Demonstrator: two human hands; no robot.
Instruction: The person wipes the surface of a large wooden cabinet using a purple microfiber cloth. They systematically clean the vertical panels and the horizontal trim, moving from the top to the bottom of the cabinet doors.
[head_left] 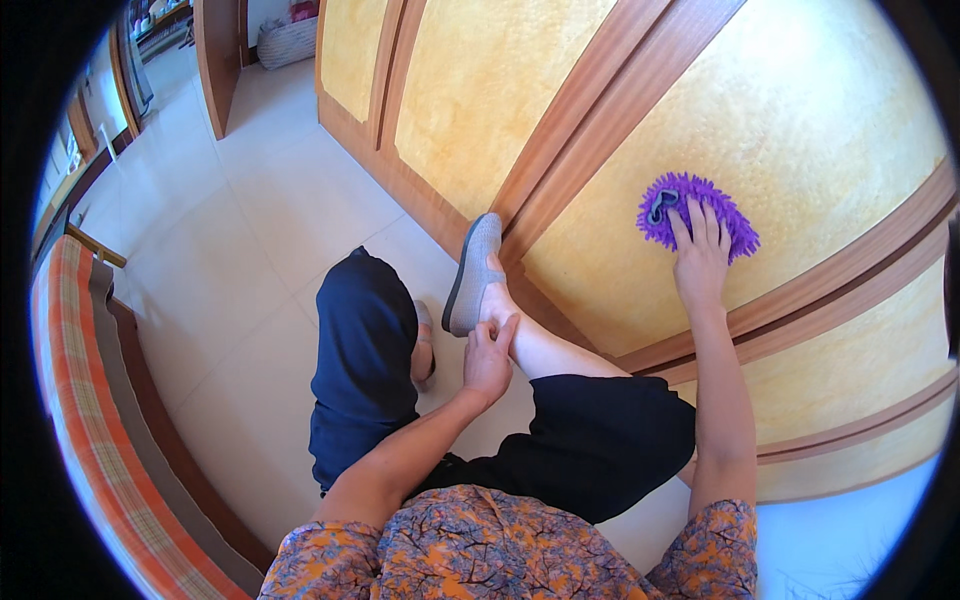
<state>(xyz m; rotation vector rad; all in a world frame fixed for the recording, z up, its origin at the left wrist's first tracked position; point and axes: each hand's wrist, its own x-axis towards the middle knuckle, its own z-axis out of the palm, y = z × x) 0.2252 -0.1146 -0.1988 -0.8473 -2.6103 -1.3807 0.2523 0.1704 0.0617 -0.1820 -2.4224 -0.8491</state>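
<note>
My left hand [487,355] is at my bare right ankle [500,308], with its fingers curled and pressed against the skin. That foot is raised in a grey slip-on shoe [470,270] against the wooden lower trim of a cabinet. To the upper right, my right hand [700,255] grips a purple shaggy microfibre mitt [740,235] and presses it on a yellow mottled cabinet panel [615,280], its fingers lying over the mitt. My left leg [360,360], in dark trousers, is bent, with its shoe behind it on the floor.
A cushioned seat with striped orange cover [75,380] runs along the left edge. Pale tiled floor [245,260] lies between it and the cabinet. An open wooden door [215,65] and a woven basket [285,40] stand at the top left.
</note>
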